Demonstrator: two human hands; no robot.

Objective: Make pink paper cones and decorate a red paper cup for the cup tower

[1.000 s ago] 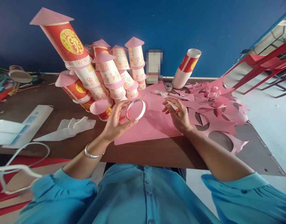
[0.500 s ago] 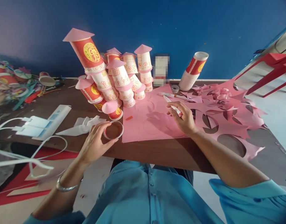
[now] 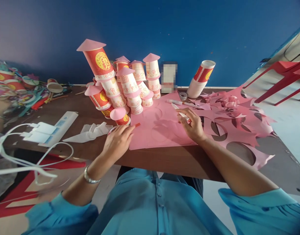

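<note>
Currently over the worktop (image 3: 74, 103) and pink sheet (image 3: 156, 122): with the right hand (image 3: 193, 125), holding the marker (image 3: 175, 106); with the nearer left hand (image 3: 118, 140), apparently touching, rightward, the orange piece (image 3: 137, 124), lying sideways inside the sheet's left edge; cannot tell whether pinching.

A flat pink paper sheet (image 3: 142, 138) with faint drawn circles lies on the brown tabletop (image 3: 164, 158). At the sheet's left edge, the left hand (image 3: 118, 140) reaches beside a short orange-red stick (image 3: 137, 124); contact is unclear. Above the sheet's right part, the right hand (image 3: 193, 126) holds a slim white pen (image 3: 175, 106). Behind the sheet's left side stand cone-topped red-and-white paper-cup towers (image 3: 130, 85).
</note>
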